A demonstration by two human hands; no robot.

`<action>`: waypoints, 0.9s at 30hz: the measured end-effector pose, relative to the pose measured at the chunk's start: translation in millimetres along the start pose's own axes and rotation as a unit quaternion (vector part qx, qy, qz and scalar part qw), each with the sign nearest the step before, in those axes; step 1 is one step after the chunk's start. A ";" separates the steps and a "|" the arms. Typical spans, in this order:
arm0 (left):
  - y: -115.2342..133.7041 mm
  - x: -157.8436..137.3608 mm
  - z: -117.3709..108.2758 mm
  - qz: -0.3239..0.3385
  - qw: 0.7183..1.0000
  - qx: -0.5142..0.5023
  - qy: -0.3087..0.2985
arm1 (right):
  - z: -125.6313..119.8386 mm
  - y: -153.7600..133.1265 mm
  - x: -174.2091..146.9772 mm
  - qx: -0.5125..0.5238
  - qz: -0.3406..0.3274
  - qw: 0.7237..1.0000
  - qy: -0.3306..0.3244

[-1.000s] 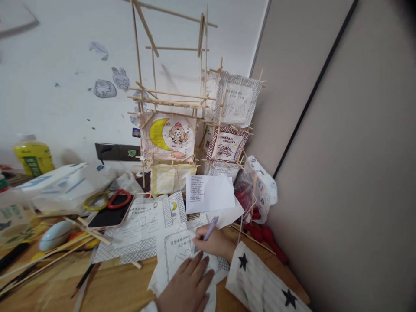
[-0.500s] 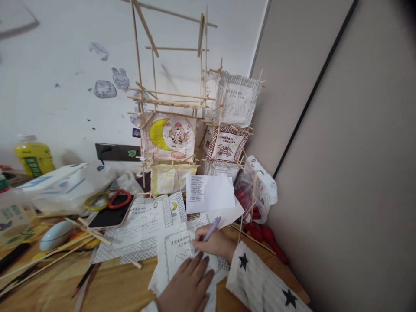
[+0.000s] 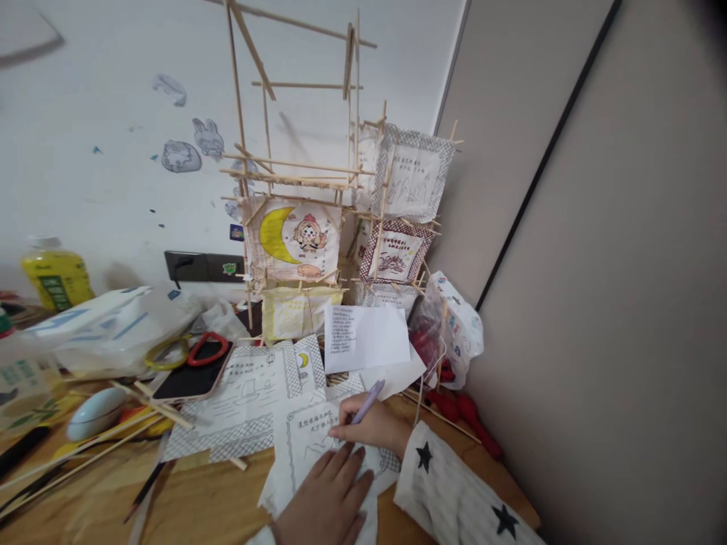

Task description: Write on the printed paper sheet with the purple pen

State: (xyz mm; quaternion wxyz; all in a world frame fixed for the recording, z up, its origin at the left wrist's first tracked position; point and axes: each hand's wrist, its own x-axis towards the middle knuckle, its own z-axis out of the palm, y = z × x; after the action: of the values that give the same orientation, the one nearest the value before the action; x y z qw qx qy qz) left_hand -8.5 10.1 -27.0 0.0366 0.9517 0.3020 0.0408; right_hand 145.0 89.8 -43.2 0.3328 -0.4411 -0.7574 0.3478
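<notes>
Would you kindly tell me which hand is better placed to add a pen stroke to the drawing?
Probably the right hand: it grips the purple pen over the sheet, whereas the left hand rests on that paper, holding no pen.

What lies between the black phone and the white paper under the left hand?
Head view: a white paper sheet with a boat drawing lies between the black phone and the white paper under the left hand.
</notes>
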 end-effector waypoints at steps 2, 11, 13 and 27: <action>-0.9 0.0 2.0 0.006 1.000 0.007 0.007 | 0.0 1.4 0.6 0.012 0.003 1.000 -0.002; -3.0 -1.2 8.2 0.017 0.999 0.037 0.025 | 0.4 3.2 3.0 0.051 -0.002 0.998 -0.025; -3.8 -1.1 10.0 0.016 0.999 0.031 0.029 | 0.2 2.7 2.9 0.053 0.006 0.998 -0.021; -4.4 -1.3 10.5 0.021 0.999 0.011 0.042 | -1.9 -6.8 0.8 0.009 0.018 1.000 -0.005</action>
State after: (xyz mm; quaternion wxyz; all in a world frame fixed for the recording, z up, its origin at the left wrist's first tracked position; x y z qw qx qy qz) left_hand -11.1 12.4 -37.9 0.0122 0.9555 0.2841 0.0782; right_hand 143.3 88.4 -36.4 0.3265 -0.4498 -0.7477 0.3632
